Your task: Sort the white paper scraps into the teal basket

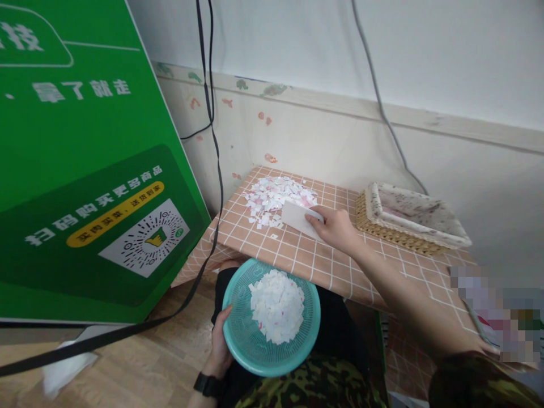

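My left hand [222, 339] grips the rim of a round teal plastic basket [242, 351], which sits over my lap just below the table edge. Inside it is a mound of small white paper scraps [277, 306], with a few pink bits among them. My right hand [335, 226] is closed on a flat white scraper [300, 218], tilted against the tabletop. The scraper's far edge is beside a loose pile of white and pink paper scraps [276, 192] on the table. Some scraps lie scattered in front of that pile.
The table [331, 260] wears a brown checked cloth. A cloth-lined wicker basket [403, 226] stands at the right by the wall. To the left rises a large green cabinet [85, 136] with printed signs. A black strap [220, 187] hangs between cabinet and table.
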Available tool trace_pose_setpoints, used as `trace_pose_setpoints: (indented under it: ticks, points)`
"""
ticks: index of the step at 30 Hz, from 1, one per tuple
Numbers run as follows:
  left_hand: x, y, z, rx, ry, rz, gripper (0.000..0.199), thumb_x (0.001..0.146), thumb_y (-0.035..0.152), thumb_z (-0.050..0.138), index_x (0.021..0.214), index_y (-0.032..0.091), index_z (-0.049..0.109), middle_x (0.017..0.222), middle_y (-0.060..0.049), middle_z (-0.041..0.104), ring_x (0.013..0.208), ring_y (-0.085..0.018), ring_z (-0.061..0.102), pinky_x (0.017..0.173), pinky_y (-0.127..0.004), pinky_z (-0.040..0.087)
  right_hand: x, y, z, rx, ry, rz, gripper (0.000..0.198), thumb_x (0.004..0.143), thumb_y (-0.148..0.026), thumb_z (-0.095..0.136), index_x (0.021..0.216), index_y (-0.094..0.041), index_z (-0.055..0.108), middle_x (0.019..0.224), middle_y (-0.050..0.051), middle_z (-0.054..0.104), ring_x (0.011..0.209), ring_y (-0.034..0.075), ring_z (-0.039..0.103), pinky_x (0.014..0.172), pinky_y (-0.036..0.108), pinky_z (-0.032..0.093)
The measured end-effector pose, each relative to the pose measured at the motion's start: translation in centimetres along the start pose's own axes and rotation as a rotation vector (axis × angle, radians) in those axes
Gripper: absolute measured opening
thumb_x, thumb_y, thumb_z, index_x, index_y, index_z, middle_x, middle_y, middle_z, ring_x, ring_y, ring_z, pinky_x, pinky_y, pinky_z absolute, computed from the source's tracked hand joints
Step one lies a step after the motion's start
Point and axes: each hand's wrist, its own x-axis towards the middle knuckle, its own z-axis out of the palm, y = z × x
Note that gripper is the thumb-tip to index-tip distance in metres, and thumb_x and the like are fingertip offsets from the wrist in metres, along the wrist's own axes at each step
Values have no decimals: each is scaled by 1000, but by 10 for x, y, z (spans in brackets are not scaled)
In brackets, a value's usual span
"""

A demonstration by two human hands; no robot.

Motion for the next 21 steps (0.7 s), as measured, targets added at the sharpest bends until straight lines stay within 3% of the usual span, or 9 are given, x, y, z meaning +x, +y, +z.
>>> trace_pose_setpoints:
  ticks: [6,12,21]
  points:
    - [-3,2,4,-12,9,-4,19,66,28,68,78,14,71,71,-7,74,65,-26,68,69,-41,53,0,4,3,-36,76,30,29,87,-33,48,100,-18,68,78,6,71,61,19,63,59,28,40]
    - [-5,3,6,10,26,-12,19,66,28,67,78,14,71,71,-7,73,64,-26,68,70,-42,53,0,0,10,-21,43,36,30,87,-32,47,102,-17,68,80,6,72,62,19,63,61,28,40]
    - [-5,3,6,4,24,12,17,65,28,68,75,14,71,68,-6,72,59,-24,66,68,-40,53,-1,-1,15,-9,151,119,32,87,-36,45,100,-19,68,76,6,71,63,21,63,61,29,40]
